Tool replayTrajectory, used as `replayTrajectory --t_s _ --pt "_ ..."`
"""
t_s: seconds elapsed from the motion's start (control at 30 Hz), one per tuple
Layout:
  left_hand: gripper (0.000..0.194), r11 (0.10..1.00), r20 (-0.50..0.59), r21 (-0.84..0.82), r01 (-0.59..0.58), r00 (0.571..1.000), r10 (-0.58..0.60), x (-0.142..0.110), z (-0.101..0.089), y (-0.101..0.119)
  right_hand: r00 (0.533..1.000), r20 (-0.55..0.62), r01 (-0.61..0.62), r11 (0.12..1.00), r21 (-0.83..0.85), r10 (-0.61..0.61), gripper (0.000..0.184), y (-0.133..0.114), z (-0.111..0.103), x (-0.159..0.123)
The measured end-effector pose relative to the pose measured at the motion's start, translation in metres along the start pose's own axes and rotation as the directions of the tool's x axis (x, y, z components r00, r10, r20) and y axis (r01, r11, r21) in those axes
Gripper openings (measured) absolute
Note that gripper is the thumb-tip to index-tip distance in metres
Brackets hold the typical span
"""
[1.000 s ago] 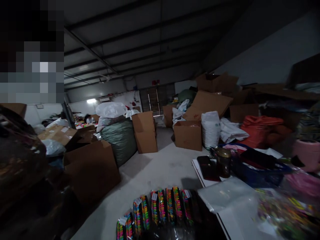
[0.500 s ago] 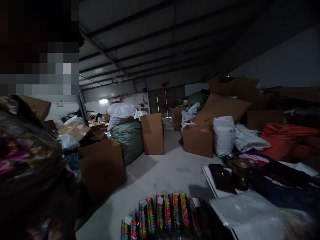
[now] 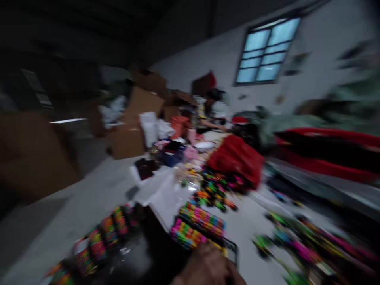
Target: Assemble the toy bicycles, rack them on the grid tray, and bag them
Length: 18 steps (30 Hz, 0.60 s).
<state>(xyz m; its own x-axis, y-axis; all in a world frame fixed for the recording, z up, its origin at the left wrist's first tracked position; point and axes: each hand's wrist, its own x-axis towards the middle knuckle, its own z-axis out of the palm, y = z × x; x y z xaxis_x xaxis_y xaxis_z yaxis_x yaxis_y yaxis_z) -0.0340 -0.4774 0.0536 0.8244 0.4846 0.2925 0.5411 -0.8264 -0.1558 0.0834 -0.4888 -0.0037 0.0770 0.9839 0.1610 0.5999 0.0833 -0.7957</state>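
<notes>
One hand, apparently my left hand (image 3: 204, 265), is at the bottom middle, smeared by motion. It is at the near edge of a black-edged pack of small multicoloured pieces in rows (image 3: 198, 225), seeming to touch it. The fingers are too blurred to show their grip. A strip of skin (image 3: 236, 275) shows just right of it; whether this is my right hand I cannot tell. Several bundles of the same bright pieces (image 3: 96, 243) stand in a row at lower left, beside a dark shiny surface.
Loose coloured pieces (image 3: 216, 190) lie on the white table (image 3: 243, 221) by a red cloth or bag (image 3: 237, 158). More colourful strips (image 3: 303, 245) spread at right, near a red-rimmed container (image 3: 326, 134). Another person (image 3: 209, 114) sits farther back. Cardboard boxes (image 3: 126, 140) stand behind.
The view has swung to the right, bringing the table, the window and the other person into sight. A hand now appears at the bottom; none showed before.
</notes>
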Motion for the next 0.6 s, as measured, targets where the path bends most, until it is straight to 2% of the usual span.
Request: replayTrajectory --t_s 0.03,0.07,0.1,0.17,0.27,0.33,0.4,0.43,0.53,0.6 --pt "0.015 0.996 -0.038 -0.076 -0.05 0.998 0.047 0.003 0.013 -0.001 0.999 -0.03 -0.044 0.999 -0.014 0.044 0.035 0.013 -0.014 -0.01" --pt "0.019 0.988 -0.081 -0.144 -0.056 0.996 0.044 0.005 0.025 -0.002 0.996 -0.043 -0.073 0.997 -0.015 0.072 0.033 0.024 -0.028 -0.016" --pt "0.021 0.971 -0.143 -0.24 0.009 0.989 -0.044 0.005 0.036 -0.005 0.995 -0.05 -0.089 0.996 -0.015 0.088 0.032 0.033 -0.042 -0.019" --pt "0.024 0.924 -0.196 -0.381 0.023 0.975 -0.105 0.002 0.049 -0.01 0.994 -0.074 -0.09 0.994 -0.06 0.086 0.029 0.047 -0.071 -0.014" --pt "0.024 0.891 -0.195 -0.453 0.015 0.974 -0.116 -0.004 0.052 -0.015 0.989 -0.117 -0.124 0.937 -0.328 0.09 0.024 0.059 -0.113 0.016" --pt "0.026 0.9 -0.175 -0.435 0.013 0.98 -0.099 -0.006 0.049 -0.016 0.976 -0.12 -0.216 0.814 -0.539 0.179 0.021 0.064 -0.13 0.04" --pt "0.028 0.915 -0.172 -0.404 0.012 0.981 -0.089 -0.005 0.046 -0.016 0.951 -0.133 -0.295 0.692 -0.659 0.279 0.019 0.07 -0.135 0.058" --pt "0.029 0.92 -0.183 -0.393 0.01 0.979 -0.089 -0.005 0.045 -0.016 0.942 -0.137 -0.314 0.662 -0.681 0.306 0.019 0.074 -0.134 0.064" --pt "0.031 0.923 -0.21 -0.386 0.002 0.974 -0.09 -0.003 0.045 -0.021 0.939 -0.14 -0.323 0.672 -0.666 0.313 0.021 0.084 -0.127 0.066" --pt "0.031 0.922 -0.225 -0.388 -0.002 0.97 -0.093 -0.002 0.045 -0.025 0.941 -0.146 -0.326 0.708 -0.627 0.304 0.018 0.086 -0.124 0.061"
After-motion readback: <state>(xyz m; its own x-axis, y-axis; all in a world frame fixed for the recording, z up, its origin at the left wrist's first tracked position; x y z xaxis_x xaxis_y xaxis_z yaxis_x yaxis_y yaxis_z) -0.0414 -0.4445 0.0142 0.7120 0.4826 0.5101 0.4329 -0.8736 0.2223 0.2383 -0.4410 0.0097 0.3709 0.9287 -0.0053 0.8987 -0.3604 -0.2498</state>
